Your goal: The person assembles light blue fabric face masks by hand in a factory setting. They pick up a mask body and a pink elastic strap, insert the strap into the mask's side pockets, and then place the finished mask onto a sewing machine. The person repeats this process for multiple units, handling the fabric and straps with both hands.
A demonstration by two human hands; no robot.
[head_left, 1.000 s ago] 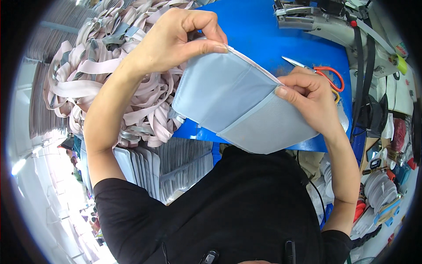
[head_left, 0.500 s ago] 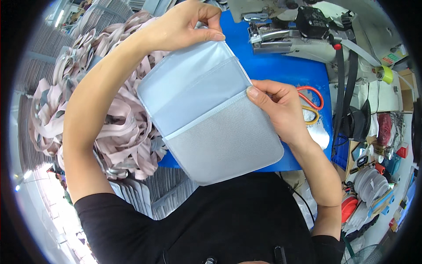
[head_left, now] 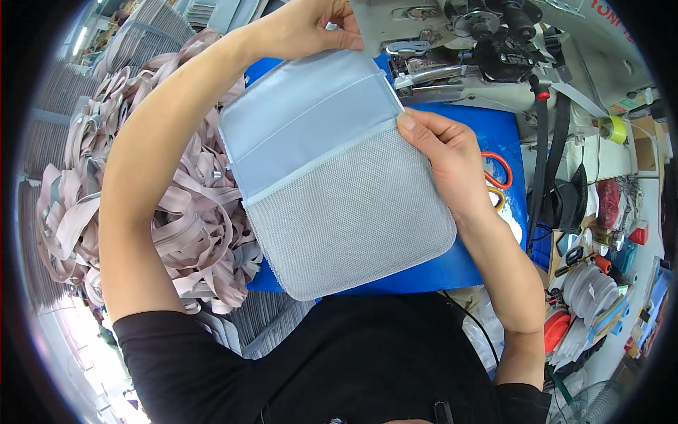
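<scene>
A light grey-blue fabric panel (head_left: 311,106) with rounded corners is stretched between my hands, tilted over the blue work surface. A grey mesh pocket (head_left: 353,205) covers its nearer part, and a stitched line crosses the smooth fabric above. My left hand (head_left: 318,28) pinches the panel's far edge; its fingertips are partly cut off by the top of the picture. With thumb and fingers, my right hand (head_left: 445,152) grips the right edge where the mesh pocket's top band ends. The sewing machine (head_left: 452,63) stands just beyond the panel's far right corner.
Pale pink zipper strips (head_left: 198,219) lie heaped at the left, with stacked grey panels (head_left: 42,148) behind them. Scissors with red and yellow handles (head_left: 500,173) rest on the blue table (head_left: 487,124) by my right wrist. Thread spools (head_left: 593,290) crowd the right side.
The panel has flattened and shifted slightly toward the sewing machine, with both hands still holding it. The view has moved so more of the machine shows.
</scene>
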